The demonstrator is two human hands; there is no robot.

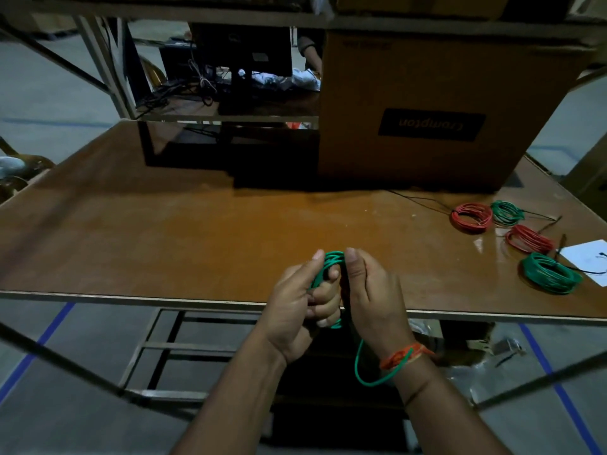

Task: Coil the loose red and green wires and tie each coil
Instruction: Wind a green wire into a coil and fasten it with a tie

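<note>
At the lower middle of the frame, just above the near edge of the brown counter (164, 231), two bare hands hold a coil of green wire (331, 261) between them. The left hand (295, 307) has its fingers curled through and around the loops, thumb pointing up along the coil's left side. The right hand (374, 290) presses close on the coil's right side, thumb upright and fingers wrapped behind, so both hands are clamped on the same bundle and nearly touch. A loose tail of green wire (359, 366) hangs below the right hand, curving down and back up across the wrist, beside an orange thread bracelet (404, 354).

The wire looks thin, light and springy, so the loops would likely slip apart if the grip eased. A sound hold seems to be across all the loops at once on one side, leaving the free tail for wrapping and tying.

Further right, well apart from the hands, four finished coils lie on the counter: a red coil (471, 218), a green coil (507, 212) just beside it, another red coil (528, 239) below, and a larger green coil (550, 273) nearest the right edge. A white sheet of paper (588, 257) lies beside them. A large cardboard box (427, 93) stands at the upper right.
</note>
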